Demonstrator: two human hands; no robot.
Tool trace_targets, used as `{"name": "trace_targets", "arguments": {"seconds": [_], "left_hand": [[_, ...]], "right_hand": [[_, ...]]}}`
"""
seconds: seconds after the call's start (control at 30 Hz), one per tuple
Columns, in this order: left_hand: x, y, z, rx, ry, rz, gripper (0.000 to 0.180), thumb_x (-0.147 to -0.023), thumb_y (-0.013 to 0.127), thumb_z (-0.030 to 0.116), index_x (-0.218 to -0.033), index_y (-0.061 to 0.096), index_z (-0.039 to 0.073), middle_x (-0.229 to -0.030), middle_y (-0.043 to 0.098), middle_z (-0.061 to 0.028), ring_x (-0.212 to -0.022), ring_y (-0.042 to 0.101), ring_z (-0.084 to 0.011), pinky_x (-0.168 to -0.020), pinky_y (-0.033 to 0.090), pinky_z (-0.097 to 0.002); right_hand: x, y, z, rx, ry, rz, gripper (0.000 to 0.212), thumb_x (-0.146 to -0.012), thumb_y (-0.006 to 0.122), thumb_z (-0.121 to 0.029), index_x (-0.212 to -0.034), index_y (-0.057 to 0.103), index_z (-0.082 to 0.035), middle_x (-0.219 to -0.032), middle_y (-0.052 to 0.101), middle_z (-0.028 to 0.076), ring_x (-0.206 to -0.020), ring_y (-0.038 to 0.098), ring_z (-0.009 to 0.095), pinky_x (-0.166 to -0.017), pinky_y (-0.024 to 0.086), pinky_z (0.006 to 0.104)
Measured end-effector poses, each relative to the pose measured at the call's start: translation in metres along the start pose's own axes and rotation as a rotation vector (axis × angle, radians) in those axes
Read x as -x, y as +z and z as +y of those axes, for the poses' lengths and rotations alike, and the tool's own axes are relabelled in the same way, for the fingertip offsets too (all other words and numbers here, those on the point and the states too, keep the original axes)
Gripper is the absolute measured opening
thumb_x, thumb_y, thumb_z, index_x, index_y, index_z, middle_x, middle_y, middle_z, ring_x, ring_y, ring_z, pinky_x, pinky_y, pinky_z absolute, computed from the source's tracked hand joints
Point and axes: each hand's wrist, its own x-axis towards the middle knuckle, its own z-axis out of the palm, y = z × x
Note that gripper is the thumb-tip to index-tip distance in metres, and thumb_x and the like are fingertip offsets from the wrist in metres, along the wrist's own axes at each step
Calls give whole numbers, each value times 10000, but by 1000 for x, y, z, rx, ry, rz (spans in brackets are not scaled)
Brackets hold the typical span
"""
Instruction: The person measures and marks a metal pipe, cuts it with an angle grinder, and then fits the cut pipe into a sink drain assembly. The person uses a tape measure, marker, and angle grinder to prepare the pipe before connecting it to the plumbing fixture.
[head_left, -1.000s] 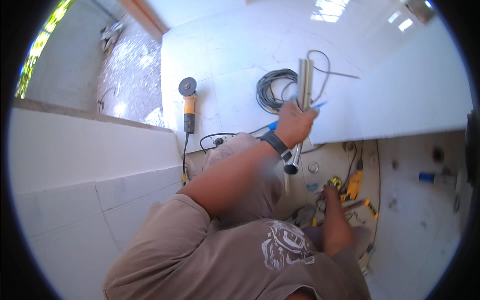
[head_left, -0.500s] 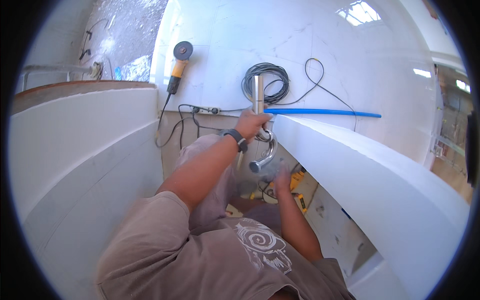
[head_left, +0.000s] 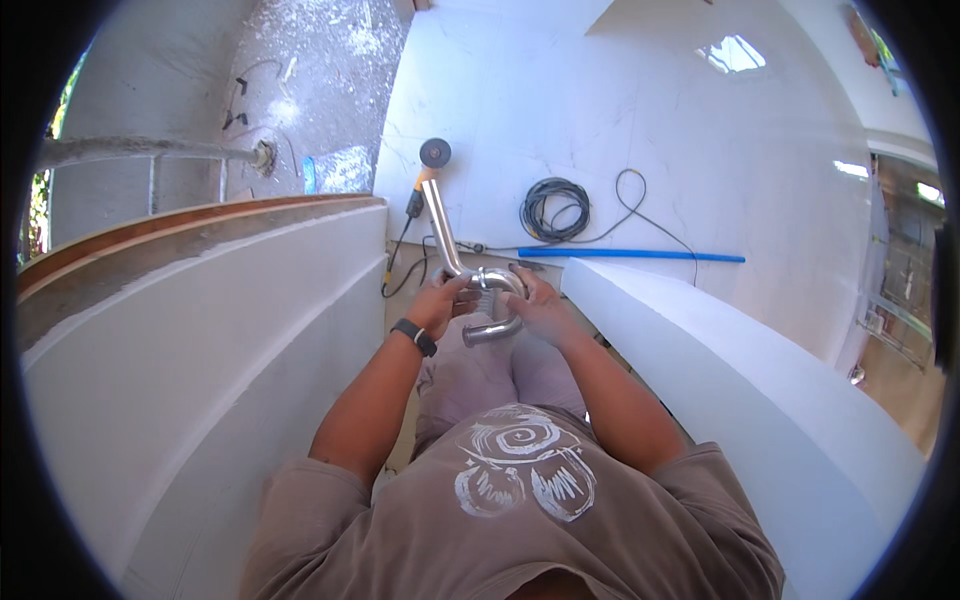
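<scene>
Both hands hold a chrome drain trap pipe (head_left: 444,226) in front of me. Its long straight tube points away and slightly left, and its U-shaped bend with a ring nut curls back toward me. My left hand (head_left: 437,302), with a dark watch at the wrist, is closed round the pipe where the straight tube meets the bend. My right hand (head_left: 545,305) grips the outer side of the U-bend, its thumb lying across the curve. The pipe's flanged end hangs above my lap. Parts of the fingers are hidden behind the metal.
An angle grinder (head_left: 430,165) lies on the pale tiles beyond the pipe. A coiled grey cable (head_left: 553,210) and a long blue pipe (head_left: 640,255) lie ahead. Low white walls close in on the left (head_left: 230,260) and right (head_left: 700,340). Rough concrete (head_left: 310,90) shows far left.
My right hand has come up from low on the right and taken hold of the bend. The pipe has moved left and tilted. My view has shifted, and the yellow tool beside me is out of sight.
</scene>
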Motion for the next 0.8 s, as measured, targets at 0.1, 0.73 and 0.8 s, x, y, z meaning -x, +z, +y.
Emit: {"name": "trace_targets", "arguments": {"seconds": [0.1,0.73,0.8], "left_hand": [[31,4,37,83,120,-6,275,-1027,625,203,-1245,529,66,-1187,644,-100,-995,699,-241,-868,600,-386],[-139,119,290,604,218,217,226,-1052,590,197,-1202,505,51,-1141,611,-103,-996,671,-248,-944,603,-489],[-165,147,323,641,238,253,260,-1038,610,194,-1209,477,51,-1147,601,-105,-989,672,-245,-899,622,-478]], "right_hand": [[-11,5,-46,227,-231,5,796,-909,724,-236,-1565,360,33,-1386,614,269,-1277,607,322,-1093,445,378],[-255,-192,-259,275,-248,-255,824,-907,742,-210,-1557,315,63,-1311,646,270,-1137,678,335,-976,529,402],[-279,-232,-284,240,-204,-277,842,-896,742,-248,-1554,320,64,-1318,652,227,-1098,689,373,-966,529,458]]}}
